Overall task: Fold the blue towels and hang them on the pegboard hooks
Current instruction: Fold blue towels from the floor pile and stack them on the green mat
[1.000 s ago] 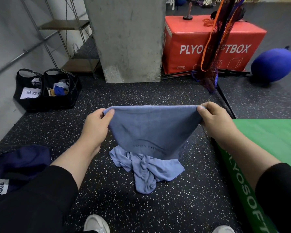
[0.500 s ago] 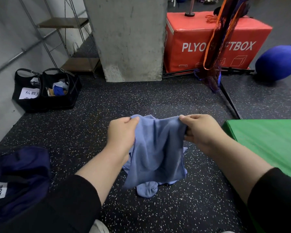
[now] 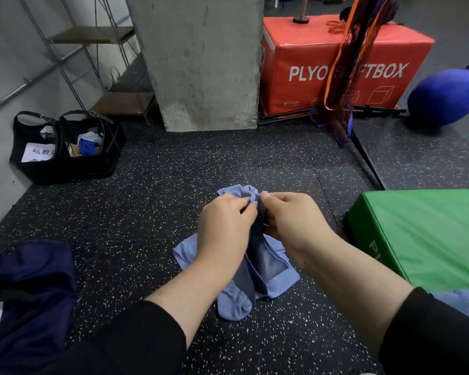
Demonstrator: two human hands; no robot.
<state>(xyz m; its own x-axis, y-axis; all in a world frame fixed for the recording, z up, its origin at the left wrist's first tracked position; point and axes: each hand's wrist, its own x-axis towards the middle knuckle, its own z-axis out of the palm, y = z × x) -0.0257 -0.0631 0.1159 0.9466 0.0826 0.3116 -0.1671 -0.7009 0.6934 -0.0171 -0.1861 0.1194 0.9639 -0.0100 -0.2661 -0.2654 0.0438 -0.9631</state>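
Both hands meet in the middle of the view, above the speckled black floor. My left hand [image 3: 224,226] and my right hand [image 3: 290,221] pinch the top corners of a blue towel [image 3: 257,255], which hangs folded in half between them. More blue towel [image 3: 279,277] lies crumpled on the floor right under it, with a rolled end toward my feet. A bit of blue cloth [image 3: 460,304] shows at the right edge beside the green mat. No pegboard or hooks are in view.
A green foam mat [image 3: 423,234] lies on the right. Ahead stand a concrete pillar [image 3: 201,63], a red plyo box [image 3: 336,63] with an orange-black net hanging before it, and a blue ball [image 3: 444,96]. Black bags [image 3: 65,150] sit far left, a navy bag [image 3: 27,293] near left.
My hands have come together, bringing the two top corners of the spread towel against each other, so it now hangs folded in half. The view has tilted slightly down.
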